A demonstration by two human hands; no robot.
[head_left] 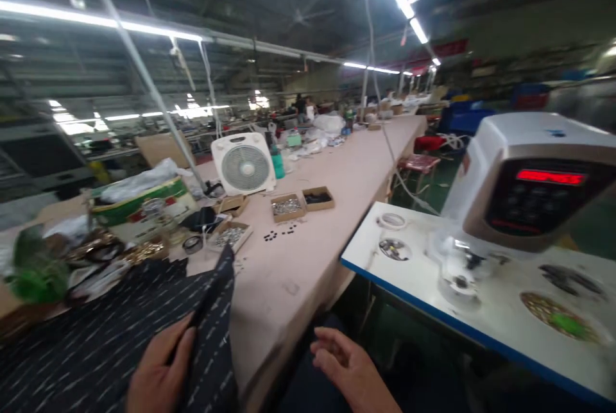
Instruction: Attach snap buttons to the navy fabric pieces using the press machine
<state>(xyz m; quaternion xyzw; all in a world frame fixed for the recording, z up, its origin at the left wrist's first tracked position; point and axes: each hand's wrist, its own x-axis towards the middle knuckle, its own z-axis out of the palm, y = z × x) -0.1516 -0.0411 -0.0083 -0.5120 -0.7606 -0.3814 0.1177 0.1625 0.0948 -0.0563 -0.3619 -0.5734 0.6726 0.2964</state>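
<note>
Dark fabric with white dashes (pixel 110 329) covers the near left of the long table (pixel 298 259) and hangs over its edge. My left hand (pixel 163 362) grips a fold of this cloth between thumb and fingers. To the right, my right hand (pixel 349 365) is held in the air beyond the table's edge, fingers curled but apart, with nothing visible in it. Small black pieces (pixel 272 235) lie scattered on the table, in front of a box of metal parts (pixel 287 206) and a box of dark pieces (pixel 318 198).
A white box fan (pixel 245 166) stands on the table. At the right, a machine with a red display (pixel 534 182) sits on a white, blue-edged worktop (pixel 414 285). Plastic bags and a green carton (pixel 144 204) crowd the left. A loose cable hangs between table and machine.
</note>
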